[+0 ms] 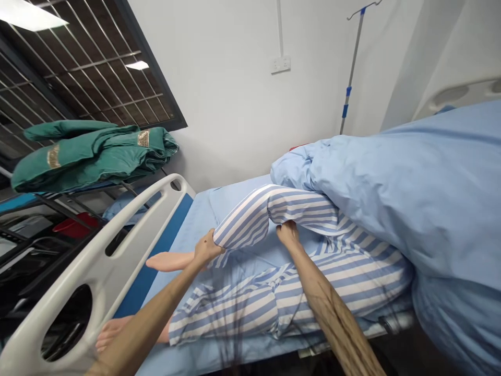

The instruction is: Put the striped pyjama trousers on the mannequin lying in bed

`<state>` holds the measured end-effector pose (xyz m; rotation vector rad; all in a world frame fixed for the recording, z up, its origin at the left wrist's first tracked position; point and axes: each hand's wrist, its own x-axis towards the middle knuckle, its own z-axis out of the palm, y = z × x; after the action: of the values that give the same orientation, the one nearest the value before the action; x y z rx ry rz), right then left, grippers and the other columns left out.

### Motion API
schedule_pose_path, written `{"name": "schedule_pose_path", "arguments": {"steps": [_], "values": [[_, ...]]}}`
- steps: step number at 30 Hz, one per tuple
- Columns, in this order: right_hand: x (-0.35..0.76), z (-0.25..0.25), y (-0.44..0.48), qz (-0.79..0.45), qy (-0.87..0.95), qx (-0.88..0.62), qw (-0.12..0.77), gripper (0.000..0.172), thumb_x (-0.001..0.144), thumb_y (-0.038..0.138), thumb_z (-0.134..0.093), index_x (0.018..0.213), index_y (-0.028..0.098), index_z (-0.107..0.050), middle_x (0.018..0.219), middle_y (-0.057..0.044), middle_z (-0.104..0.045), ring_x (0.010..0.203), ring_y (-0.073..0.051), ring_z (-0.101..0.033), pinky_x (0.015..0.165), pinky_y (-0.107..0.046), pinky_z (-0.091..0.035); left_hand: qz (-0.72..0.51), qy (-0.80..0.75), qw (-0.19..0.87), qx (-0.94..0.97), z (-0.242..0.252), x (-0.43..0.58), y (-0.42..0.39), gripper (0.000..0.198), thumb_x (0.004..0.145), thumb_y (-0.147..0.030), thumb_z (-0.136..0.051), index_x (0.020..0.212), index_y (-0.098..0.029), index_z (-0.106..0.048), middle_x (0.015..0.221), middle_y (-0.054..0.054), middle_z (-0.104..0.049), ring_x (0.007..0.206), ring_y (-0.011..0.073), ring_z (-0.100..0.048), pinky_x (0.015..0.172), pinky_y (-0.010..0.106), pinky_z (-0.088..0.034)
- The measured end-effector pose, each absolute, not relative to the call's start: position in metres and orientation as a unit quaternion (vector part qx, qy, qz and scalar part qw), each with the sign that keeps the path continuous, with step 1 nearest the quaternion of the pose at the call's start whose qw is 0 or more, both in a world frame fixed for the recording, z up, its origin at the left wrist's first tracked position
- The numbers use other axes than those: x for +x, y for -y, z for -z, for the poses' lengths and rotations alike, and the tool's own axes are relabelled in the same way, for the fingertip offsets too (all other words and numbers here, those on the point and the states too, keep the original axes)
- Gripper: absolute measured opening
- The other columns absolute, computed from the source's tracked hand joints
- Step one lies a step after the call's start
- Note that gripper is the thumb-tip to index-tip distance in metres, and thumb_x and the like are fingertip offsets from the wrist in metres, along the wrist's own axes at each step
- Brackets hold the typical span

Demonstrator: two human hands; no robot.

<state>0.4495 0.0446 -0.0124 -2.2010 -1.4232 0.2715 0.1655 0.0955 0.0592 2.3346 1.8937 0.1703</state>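
Striped trousers (254, 308): soft cloth, loosely creased.
Bent leg (245, 224): raised at the knee over the blue sheet (211, 206).
Left hand (207, 247): fingers wrapped around its ankle at the cuff.
Right hand (288, 233): placed beneath the knee; fingers partly hidden, hold cannot be told.
Bed end board (96, 263): smooth, pierced by rounded openings.
Red basin (76, 225): contents not made out.
Quilt (391, 193): rumpled; trouser tops covered by it.
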Motion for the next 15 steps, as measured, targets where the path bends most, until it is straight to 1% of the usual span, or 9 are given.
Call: {"name": "schedule_pose_path", "arguments": {"steps": [1, 3, 5, 6, 7, 9, 13, 15], "values": [[0.450, 0.013, -0.045, -0.097, 0.508, -0.813, 0.266, 0.042, 0.090, 0.018, -0.044, 0.124, 0.002, -0.062, 0.123, -0.024, -0.065, 0.122, -0.029, -0.057, 0.103, -0.034, -0.042, -0.071, -0.626, 0.077, 0.773, -0.053, 0.174, -0.094, 0.051, 0.066, -0.031, -0.066, 0.113, -0.023, -0.052, 0.100, 0.005, -0.071, 0.094, 0.0268, -0.066, 0.070, 0.030, -0.046], [0.451, 0.013, -0.045, -0.089, 0.476, -0.823, 0.297, 0.054, 0.088, 0.017, -0.046, 0.138, -0.002, -0.047, 0.137, -0.027, -0.054, 0.128, -0.031, -0.051, 0.105, -0.035, -0.041, -0.107, -0.625, 0.101, 0.767, -0.040, 0.195, -0.088, 0.048, 0.066, -0.031, -0.067, 0.111, -0.024, -0.051, 0.099, 0.004, -0.071, 0.092, 0.0247, -0.067, 0.070, 0.029, -0.046], [0.452, 0.014, -0.044, -0.092, 0.457, -0.825, 0.319, 0.067, 0.086, 0.018, -0.049, 0.148, -0.002, -0.033, 0.150, -0.027, -0.040, 0.134, -0.032, -0.045, 0.105, -0.036, -0.041, -0.153, -0.634, 0.122, 0.748, -0.031, 0.219, -0.083, 0.047, 0.066, -0.032, -0.069, 0.109, -0.024, -0.050, 0.098, 0.004, -0.070, 0.091, 0.0242, -0.066, 0.070, 0.029, -0.047], [0.453, 0.014, -0.044, -0.101, 0.454, -0.824, 0.324, 0.070, 0.086, 0.018, -0.050, 0.150, 0.000, -0.028, 0.154, -0.027, -0.034, 0.135, -0.033, -0.043, 0.105, -0.037, -0.041, -0.174, -0.640, 0.132, 0.736, -0.027, 0.230, -0.080, 0.047, 0.066, -0.033, -0.069, 0.108, -0.023, -0.050, 0.097, 0.004, -0.070, 0.091, 0.0246, -0.066, 0.070, 0.029, -0.047], [0.452, 0.013, -0.044, -0.112, 0.454, -0.822, 0.325, 0.071, 0.085, 0.019, -0.050, 0.150, 0.000, -0.027, 0.156, -0.026, -0.030, 0.136, -0.033, -0.041, 0.105, -0.037, -0.041, -0.190, -0.646, 0.140, 0.726, -0.025, 0.240, -0.077, 0.047, 0.066, -0.034, -0.070, 0.108, -0.023, -0.050, 0.097, 0.005, -0.070, 0.090, 0.0253, -0.066, 0.070, 0.030, -0.047], [0.452, 0.012, -0.044, -0.132, 0.458, -0.818, 0.323, 0.070, 0.086, 0.019, -0.049, 0.150, 0.001, -0.026, 0.158, -0.026, -0.027, 0.137, -0.034, -0.039, 0.105, -0.038, -0.041, -0.199, -0.659, 0.149, 0.710, -0.023, 0.254, -0.073, 0.049, 0.066, -0.034, -0.070, 0.109, -0.022, -0.050, 0.098, 0.008, -0.070, 0.090, 0.0269, -0.066, 0.069, 0.031, -0.047], [0.451, 0.011, -0.043, -0.142, 0.471, -0.815, 0.306, 0.065, 0.089, 0.019, -0.045, 0.149, -0.001, -0.027, 0.158, -0.026, -0.025, 0.137, -0.033, -0.037, 0.106, -0.037, -0.040, -0.160, -0.660, 0.150, 0.718, -0.029, 0.258, -0.071, 0.053, 0.069, -0.038, -0.067, 0.115, -0.022, -0.046, 0.105, 0.009, -0.069, 0.094, 0.0273, -0.066, 0.070, 0.032, -0.048], [0.451, 0.011, -0.041, -0.143, 0.476, -0.816, 0.294, 0.066, 0.089, 0.018, -0.043, 0.149, -0.001, -0.024, 0.157, -0.027, -0.026, 0.136, -0.034, -0.038, 0.105, -0.037, -0.040, -0.140, -0.652, 0.143, 0.732, -0.033, 0.255, -0.074, 0.055, 0.071, -0.041, -0.066, 0.118, -0.022, -0.045, 0.108, 0.009, -0.069, 0.097, 0.0272, -0.066, 0.072, 0.032, -0.049]]}}
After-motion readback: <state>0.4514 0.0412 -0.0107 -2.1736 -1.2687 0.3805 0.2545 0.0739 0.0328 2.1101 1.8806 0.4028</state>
